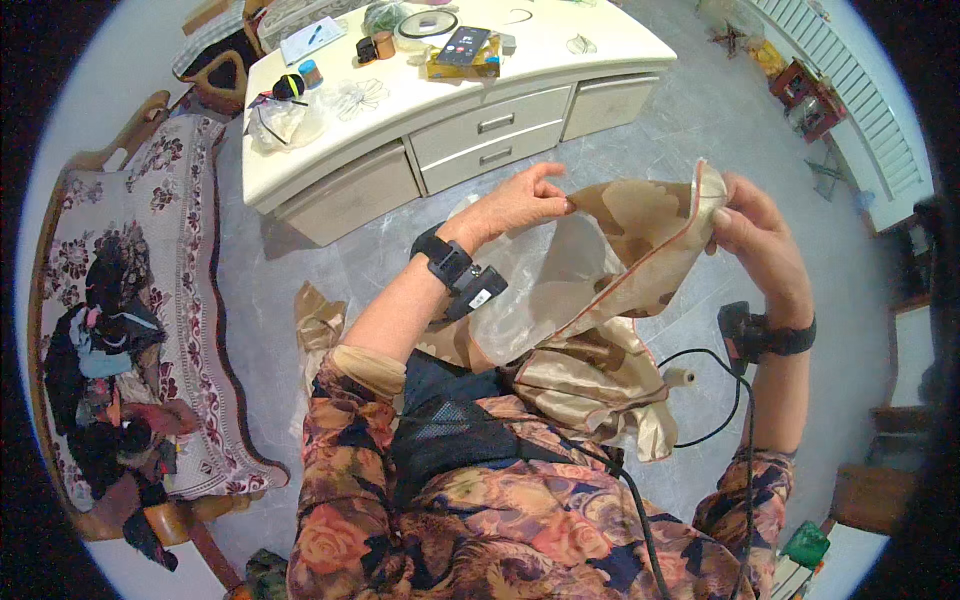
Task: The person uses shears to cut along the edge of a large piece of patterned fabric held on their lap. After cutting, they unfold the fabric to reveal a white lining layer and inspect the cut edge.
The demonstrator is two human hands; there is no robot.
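Observation:
A shiny beige-brown fabric (pixel 630 225) with a reddish piped edge is stretched between my two hands, above my lap. My right hand (pixel 750 217) pinches its raised right corner between thumb and fingers. My left hand (pixel 517 199) touches the fabric's upper left edge with the thumb and a fingertip, the index finger extended. More of the fabric lies bunched over my lap, and another piece hangs to the left of my left arm. A black strap with a small device sits on each wrist. Beside the bunched fabric, at its right, is a small cream spool (pixel 680 377).
Ahead stands a white desk (pixel 525 82) with drawers, bearing a phone (pixel 463 46), a yellow box, jars and plastic bags. At left, a wooden sofa (pixel 187 300) with a patterned cover holds piled clothes (pixel 112 375). A black cable (pixel 705 352) loops near my right forearm.

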